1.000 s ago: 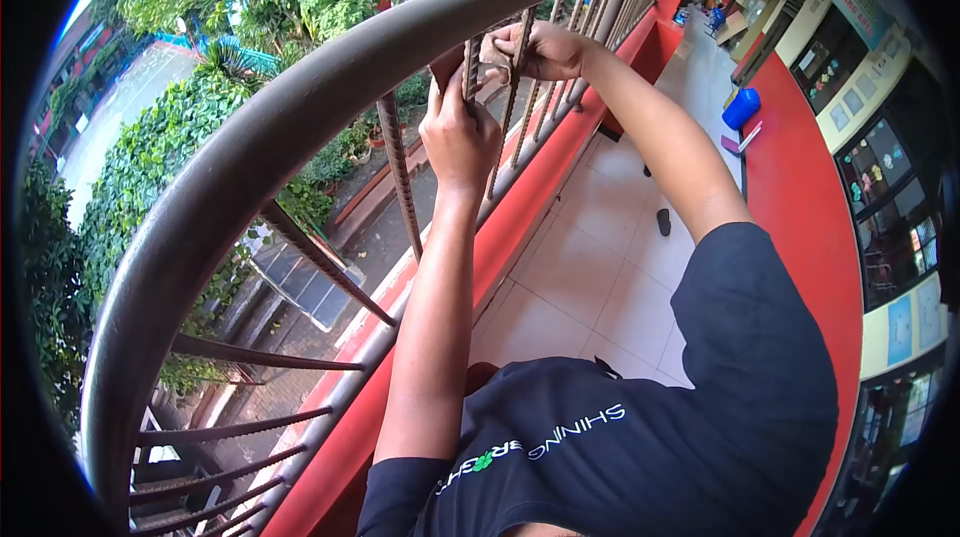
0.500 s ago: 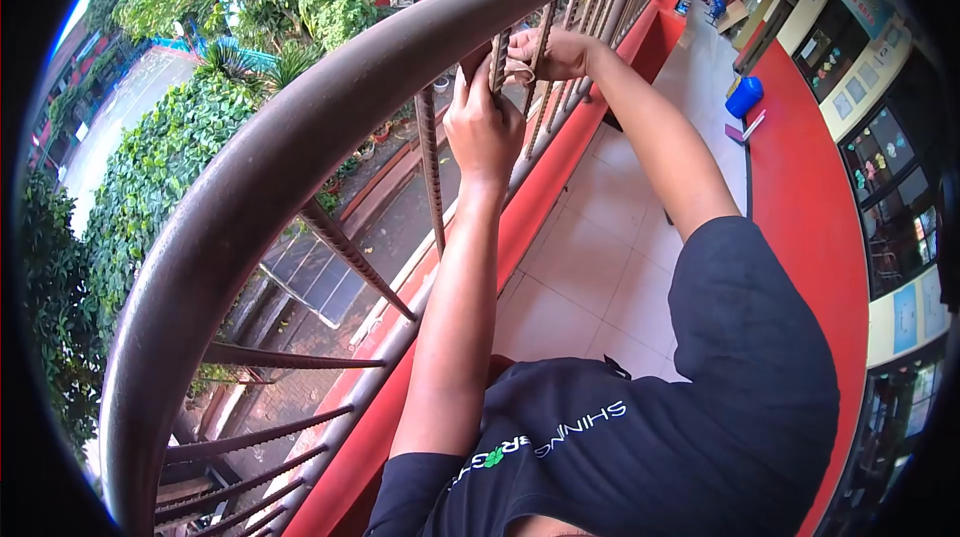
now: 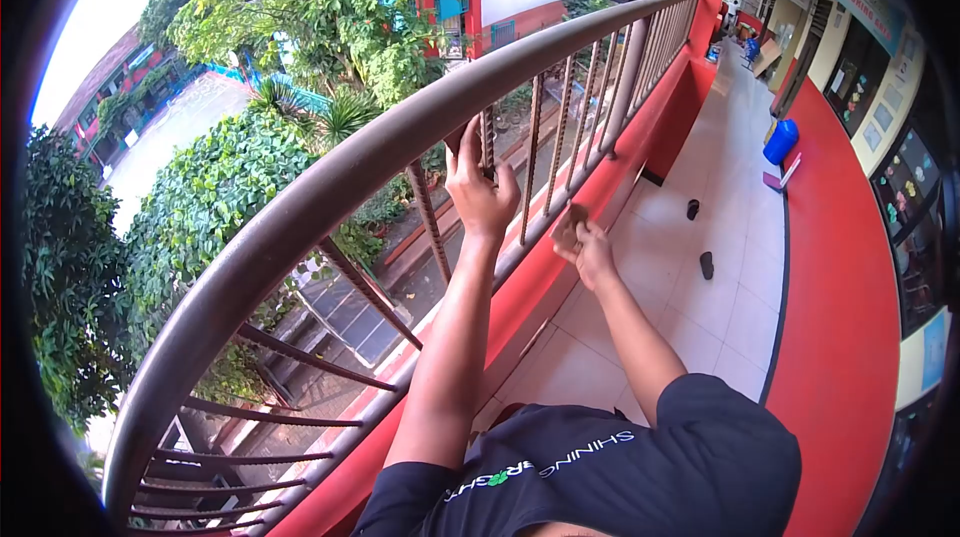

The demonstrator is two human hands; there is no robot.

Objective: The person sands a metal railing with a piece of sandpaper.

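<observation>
The left hand (image 3: 480, 195) wraps its fingers around a rigid, ribbed brown steel railing bar (image 3: 487, 152) just under the handrail, while the right hand (image 3: 592, 252) pinches a small, light, bendable brown sanding sheet (image 3: 570, 227) by its edge.

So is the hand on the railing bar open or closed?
Closed: the left hand has its fingers wrapped around a ribbed bar just under the handrail.

A small brown sandpaper pad (image 3: 570, 227), slightly folded, held low beside the railing's rusty ribbed bars (image 3: 487, 152); one upright bar gripped near the top, just under the handrail (image 3: 330, 192).
</observation>
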